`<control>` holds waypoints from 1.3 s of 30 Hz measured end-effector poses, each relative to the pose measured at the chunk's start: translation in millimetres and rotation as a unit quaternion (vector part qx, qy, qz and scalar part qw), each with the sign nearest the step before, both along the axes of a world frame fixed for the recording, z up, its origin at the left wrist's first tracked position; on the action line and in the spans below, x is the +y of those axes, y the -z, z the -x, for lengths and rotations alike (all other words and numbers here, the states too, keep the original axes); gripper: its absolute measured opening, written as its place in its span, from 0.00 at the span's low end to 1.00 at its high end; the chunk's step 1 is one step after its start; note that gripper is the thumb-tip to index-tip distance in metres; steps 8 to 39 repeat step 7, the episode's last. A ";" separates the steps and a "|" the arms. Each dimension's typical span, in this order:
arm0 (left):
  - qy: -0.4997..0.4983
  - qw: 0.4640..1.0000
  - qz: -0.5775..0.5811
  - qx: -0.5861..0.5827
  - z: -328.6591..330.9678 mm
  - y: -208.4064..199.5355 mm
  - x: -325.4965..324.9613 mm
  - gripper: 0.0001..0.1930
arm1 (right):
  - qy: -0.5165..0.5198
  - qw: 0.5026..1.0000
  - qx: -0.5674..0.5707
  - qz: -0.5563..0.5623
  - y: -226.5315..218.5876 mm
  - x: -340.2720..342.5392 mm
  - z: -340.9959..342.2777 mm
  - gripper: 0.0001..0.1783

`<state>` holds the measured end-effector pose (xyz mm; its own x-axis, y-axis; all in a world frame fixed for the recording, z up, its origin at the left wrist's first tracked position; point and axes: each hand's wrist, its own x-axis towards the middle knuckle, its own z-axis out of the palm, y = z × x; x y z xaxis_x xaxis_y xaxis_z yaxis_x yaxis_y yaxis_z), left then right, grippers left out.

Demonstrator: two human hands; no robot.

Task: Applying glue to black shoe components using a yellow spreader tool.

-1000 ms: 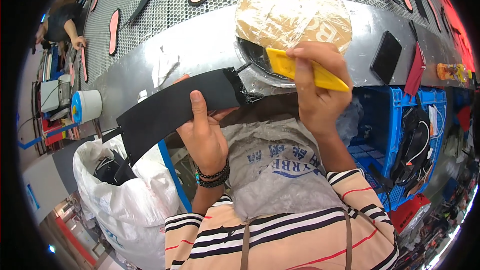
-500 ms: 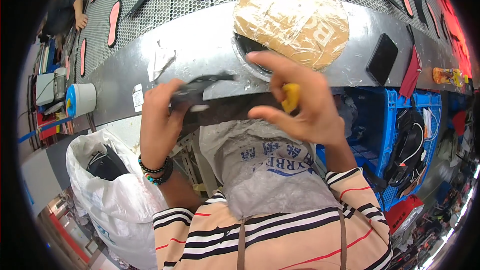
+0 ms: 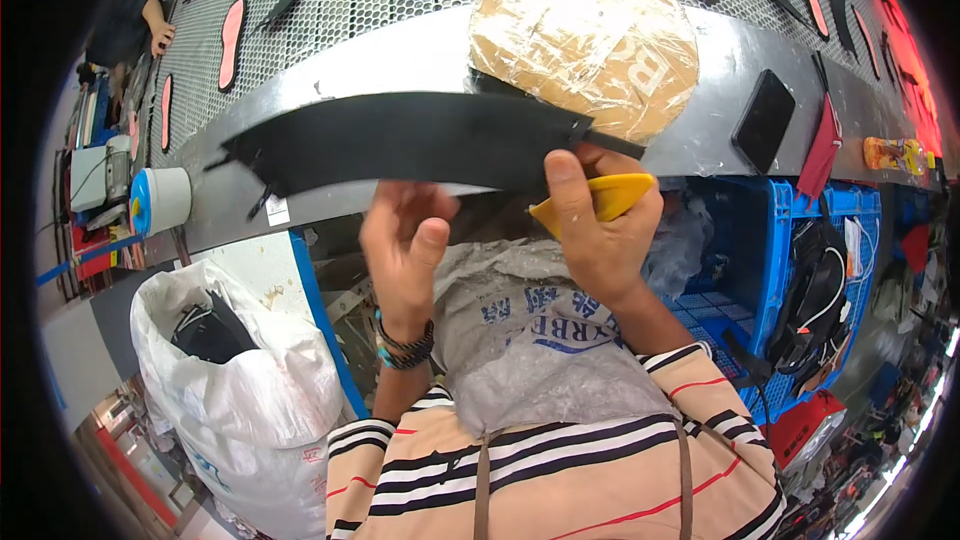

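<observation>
A long, curved black strip of sheet material (image 3: 400,143) stretches across my front, above the metal edge. My right hand (image 3: 605,230) pinches its right end under the thumb. Tucked in the same hand is a yellow, wedge-shaped tool (image 3: 622,195), whose exact kind I cannot make out. Below the middle of the strip is my left hand (image 3: 405,255), fingers slightly blurred and thumb apart, holding nothing that I can see. Small tabs stick out at the strip's left end. Behind it lies a round cardboard disc covered in clear tape (image 3: 585,40), partly hidden.
Pink insoles (image 3: 232,42) and black strips lie on a mesh belt (image 3: 350,5). A phone (image 3: 764,120), red strap (image 3: 822,155) and bottle (image 3: 897,155) lie at right, above a blue crate (image 3: 780,280). At left are a white tub (image 3: 165,200) and white sack (image 3: 230,400); another person's hand (image 3: 162,38) rests beyond.
The black strip, earlier bunched and blurred at my left hand, is now spread out and held by my right. My left hand has let go and moved right and lower.
</observation>
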<state>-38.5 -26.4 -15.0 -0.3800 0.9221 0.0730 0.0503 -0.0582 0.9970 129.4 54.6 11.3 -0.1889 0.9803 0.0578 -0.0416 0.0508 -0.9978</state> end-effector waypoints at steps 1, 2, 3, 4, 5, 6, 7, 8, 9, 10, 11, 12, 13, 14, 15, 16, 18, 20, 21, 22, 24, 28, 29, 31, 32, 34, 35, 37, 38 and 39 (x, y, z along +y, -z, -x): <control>-0.011 0.982 -0.063 -0.176 -6.3 17.0 0.4 0.29 | -0.047 0.998 0.030 0.038 -4.7 -1.8 0.6 0.09; -0.020 0.966 -0.079 -0.246 -20.2 1.0 18.5 0.29 | -0.078 0.996 0.029 0.045 -6.8 -1.4 1.1 0.08; -0.029 0.944 -0.094 -0.314 -29.1 -16.4 33.4 0.29 | -0.122 0.992 0.015 -0.028 1.9 -0.3 -0.9 0.09; -0.026 0.944 -0.094 -0.314 -24.5 -18.0 36.4 0.29 | -0.137 0.990 0.012 -0.026 2.1 2.5 -5.7 0.09; -0.025 0.958 -0.036 -0.284 -12.3 -17.0 35.7 0.29 | -0.155 0.988 0.007 -0.024 4.4 5.5 -10.4 0.10; -0.024 0.967 0.023 -0.251 -0.9 -16.8 34.1 0.30 | -0.136 0.989 0.043 -0.034 7.1 11.2 -16.9 0.14; -0.034 0.965 0.032 -0.258 6.8 -17.5 33.5 0.44 | -0.116 0.989 0.078 -0.046 10.3 20.3 -26.6 0.21; -0.034 0.965 0.032 -0.258 6.8 -17.5 33.5 0.44 | -0.116 0.989 0.078 -0.046 10.3 20.3 -26.6 0.21; -0.034 0.965 0.032 -0.258 6.8 -17.5 33.5 0.44 | -0.116 0.989 0.078 -0.046 10.3 20.3 -26.6 0.21; -0.034 0.965 0.032 -0.258 6.8 -17.5 33.5 0.44 | -0.116 0.989 0.078 -0.046 10.3 20.3 -26.6 0.21; -0.034 0.965 0.032 -0.258 6.8 -17.5 33.5 0.44 | -0.116 0.989 0.078 -0.046 10.3 20.3 -26.6 0.21; -0.034 0.965 0.032 -0.258 6.8 -17.5 33.5 0.44 | -0.116 0.989 0.078 -0.046 10.3 20.3 -26.6 0.21; -0.034 0.965 0.032 -0.258 6.8 -17.5 33.5 0.44 | -0.116 0.989 0.078 -0.046 10.3 20.3 -26.6 0.21; -0.034 0.965 0.032 -0.258 6.8 -17.5 33.5 0.44 | -0.116 0.989 0.078 -0.046 10.3 20.3 -26.6 0.21; -0.034 0.965 0.032 -0.258 6.8 -17.5 33.5 0.44 | -0.116 0.989 0.078 -0.046 10.3 20.3 -26.6 0.21; -0.034 0.965 0.032 -0.258 6.8 -17.5 33.5 0.44 | -0.116 0.989 0.078 -0.046 10.3 20.3 -26.6 0.21; -0.034 0.965 0.032 -0.258 6.8 -17.5 33.5 0.44 | -0.116 0.989 0.078 -0.046 10.3 20.3 -26.6 0.21; -0.034 0.965 0.032 -0.258 6.8 -17.5 33.5 0.44 | -0.116 0.989 0.078 -0.046 10.3 20.3 -26.6 0.21; -0.034 0.965 0.032 -0.258 6.8 -17.5 33.5 0.44 | -0.116 0.989 0.078 -0.046 10.3 20.3 -26.6 0.21; -0.034 0.965 0.032 -0.258 6.8 -17.5 33.5 0.44 | -0.116 0.989 0.078 -0.046 10.3 20.3 -26.6 0.21; -0.034 0.965 0.032 -0.258 6.8 -17.5 33.5 0.44 | -0.116 0.989 0.078 -0.046 10.3 20.3 -26.6 0.21; -0.034 0.965 0.032 -0.258 6.8 -17.5 33.5 0.44 | -0.116 0.989 0.078 -0.046 10.3 20.3 -26.6 0.21; -0.034 0.965 0.032 -0.258 6.8 -17.5 33.5 0.44 | -0.116 0.989 0.078 -0.046 10.3 20.3 -26.6 0.21; -0.034 0.965 0.032 -0.258 6.8 -17.5 33.5 0.44 | -0.116 0.989 0.078 -0.046 10.3 20.3 -26.6 0.21; -0.034 0.965 0.032 -0.258 6.8 -17.5 33.5 0.44 | -0.116 0.989 0.078 -0.046 10.3 20.3 -26.6 0.21; -0.034 0.965 0.032 -0.258 6.8 -17.5 33.5 0.44 | -0.116 0.989 0.078 -0.046 10.3 20.3 -26.6 0.21; -0.034 0.965 0.032 -0.258 6.8 -17.5 33.5 0.44 | -0.116 0.989 0.078 -0.046 10.3 20.3 -26.6 0.21; -0.034 0.965 0.032 -0.258 6.8 -17.5 33.5 0.44 | -0.116 0.989 0.078 -0.046 10.3 20.3 -26.6 0.21; -0.034 0.965 0.032 -0.258 6.8 -17.5 33.5 0.44 | -0.116 0.989 0.078 -0.046 10.3 20.3 -26.6 0.21; -0.034 0.965 0.032 -0.258 6.8 -17.5 33.5 0.44 | -0.116 0.989 0.078 -0.046 10.3 20.3 -26.6 0.21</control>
